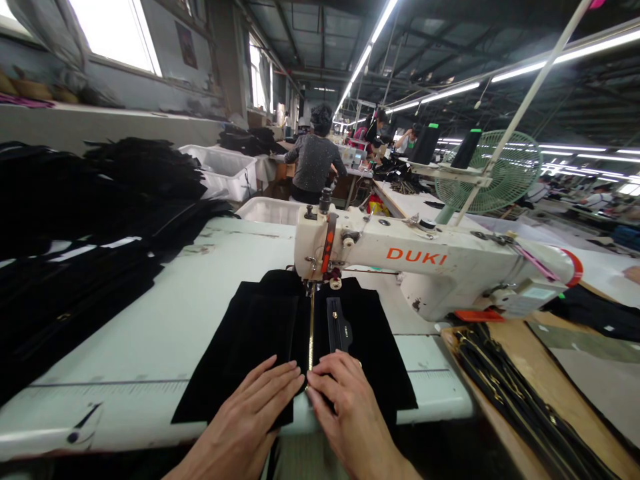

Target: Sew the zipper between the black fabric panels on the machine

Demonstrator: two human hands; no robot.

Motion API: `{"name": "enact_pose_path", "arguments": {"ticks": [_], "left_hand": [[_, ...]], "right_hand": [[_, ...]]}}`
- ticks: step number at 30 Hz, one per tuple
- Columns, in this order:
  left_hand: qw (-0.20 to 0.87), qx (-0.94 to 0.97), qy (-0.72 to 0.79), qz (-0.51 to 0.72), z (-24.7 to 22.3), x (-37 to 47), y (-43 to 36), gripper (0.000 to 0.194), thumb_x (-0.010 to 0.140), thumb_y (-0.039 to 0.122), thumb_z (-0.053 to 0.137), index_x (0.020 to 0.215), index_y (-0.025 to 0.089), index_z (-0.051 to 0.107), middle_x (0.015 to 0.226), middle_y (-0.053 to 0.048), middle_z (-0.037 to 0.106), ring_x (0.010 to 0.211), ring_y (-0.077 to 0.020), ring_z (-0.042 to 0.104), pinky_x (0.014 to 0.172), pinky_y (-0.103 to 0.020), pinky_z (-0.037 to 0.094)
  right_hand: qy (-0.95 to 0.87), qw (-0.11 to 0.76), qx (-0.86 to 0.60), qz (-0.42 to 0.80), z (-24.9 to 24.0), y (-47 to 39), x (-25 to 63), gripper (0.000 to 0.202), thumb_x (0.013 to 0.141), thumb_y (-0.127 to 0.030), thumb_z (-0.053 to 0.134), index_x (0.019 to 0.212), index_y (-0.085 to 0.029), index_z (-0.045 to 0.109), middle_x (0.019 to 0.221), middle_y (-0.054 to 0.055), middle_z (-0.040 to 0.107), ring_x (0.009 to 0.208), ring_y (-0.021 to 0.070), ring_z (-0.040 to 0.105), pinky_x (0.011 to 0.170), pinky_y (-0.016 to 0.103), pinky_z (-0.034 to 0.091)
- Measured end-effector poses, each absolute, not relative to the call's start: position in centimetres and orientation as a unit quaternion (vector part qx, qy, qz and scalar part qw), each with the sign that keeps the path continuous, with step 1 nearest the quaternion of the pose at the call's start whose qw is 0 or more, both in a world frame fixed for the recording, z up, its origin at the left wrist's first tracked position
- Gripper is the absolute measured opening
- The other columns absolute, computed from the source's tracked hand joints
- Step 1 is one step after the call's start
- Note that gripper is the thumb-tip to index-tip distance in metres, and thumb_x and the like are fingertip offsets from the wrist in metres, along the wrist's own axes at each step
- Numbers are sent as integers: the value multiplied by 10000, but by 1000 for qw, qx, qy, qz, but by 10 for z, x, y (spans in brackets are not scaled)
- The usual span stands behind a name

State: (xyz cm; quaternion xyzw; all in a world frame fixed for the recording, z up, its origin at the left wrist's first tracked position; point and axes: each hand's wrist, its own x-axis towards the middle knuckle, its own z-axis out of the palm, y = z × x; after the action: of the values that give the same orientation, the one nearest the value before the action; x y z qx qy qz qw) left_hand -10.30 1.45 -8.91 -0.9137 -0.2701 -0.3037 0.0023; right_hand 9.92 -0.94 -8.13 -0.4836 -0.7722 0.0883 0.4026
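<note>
My left hand [253, 417] lies flat on a black fabric panel [240, 347] at the table's near edge. My right hand [345, 400] presses flat on the black fabric just right of it. Between the two hands runs a gold zipper [311, 330], leading up under the needle of a white DUKI sewing machine [410, 257]. A black zipper pull piece [339, 327] lies on the fabric right of the gold teeth. Both hands have fingers extended and touch each other near the zipper's lower end.
Stacks of black fabric pieces [75, 253] fill the left of the white table [150, 333]. A wooden tray [525, 387] with several zippers sits at right. White bins [225, 170], a green fan [495, 173] and a seated person's back [315, 160] lie beyond.
</note>
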Motion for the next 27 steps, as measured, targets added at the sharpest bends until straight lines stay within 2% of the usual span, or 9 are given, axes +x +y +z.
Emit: {"name": "enact_pose_path", "arguments": {"ticks": [4,8,11,15,18,20,22,24,27], "left_hand": [[18,-917,-261,-301,-92,-104,14,956,687,-39,377,1590,214,192,1344,-43,638,1266,-184,580,1124,-367,421],[50,-928,-244,-277,-82,-104,15,963,707,-58,358,1600,191,95,1323,-47,653,1246,-188,597,1103,-360,450],[64,-936,-229,-260,-76,-105,17,932,724,-47,372,1595,192,145,1335,-45,644,1231,-195,609,1091,-358,466],[80,-942,-224,-235,-78,-109,18,886,714,-13,398,1570,160,248,1374,-52,614,1240,-206,602,1072,-367,482],[89,-947,-227,-210,-81,-112,15,814,727,-29,397,1519,154,363,1436,-46,560,1288,-198,558,1103,-356,445],[96,-950,-223,-197,-81,-113,13,777,722,-47,392,1476,137,428,1459,-57,536,1324,-204,522,1130,-352,405],[105,-951,-220,-189,-79,-113,12,764,701,-62,385,1436,124,479,1459,-69,536,1341,-213,501,1156,-361,362],[107,-953,-217,-183,-80,-113,12,752,698,-67,383,1416,120,502,1437,-74,559,1333,-213,509,1166,-362,337],[88,-953,-223,-184,-82,-114,17,737,717,-55,397,1417,147,504,1428,-73,567,1347,-213,494,1179,-389,307]], "right_hand": [[-771,402,-487,86,-81,-8,96,176,857,-28,624,865,-203,639,890,13,642,864,204,594,860,397,489],[-774,392,-493,67,-82,-8,94,192,836,-14,603,856,-205,590,853,1,617,824,192,599,932,430,477],[-775,382,-502,40,-85,-8,91,183,835,-25,560,841,-208,553,830,1,586,801,196,589,930,443,489],[-776,366,-513,-10,-89,-10,90,146,874,-67,507,823,-204,514,819,30,558,779,226,572,834,451,530],[-785,350,-511,17,-87,-14,95,149,855,-65,585,897,-201,541,864,38,578,806,240,584,789,442,551],[-785,335,-518,55,-84,-16,102,287,789,-52,695,995,-208,570,941,44,603,854,252,601,761,424,571],[-787,320,-524,61,-81,-16,109,522,721,-47,771,1172,-211,564,1109,81,618,991,292,609,822,457,584],[-802,307,-511,37,-80,-14,114,640,751,-81,766,1323,-210,509,1285,110,589,1151,321,576,965,527,540],[-839,297,-456,14,-83,-9,115,416,917,-143,619,1319,-209,533,1266,67,642,1167,254,605,1092,514,459]]}}
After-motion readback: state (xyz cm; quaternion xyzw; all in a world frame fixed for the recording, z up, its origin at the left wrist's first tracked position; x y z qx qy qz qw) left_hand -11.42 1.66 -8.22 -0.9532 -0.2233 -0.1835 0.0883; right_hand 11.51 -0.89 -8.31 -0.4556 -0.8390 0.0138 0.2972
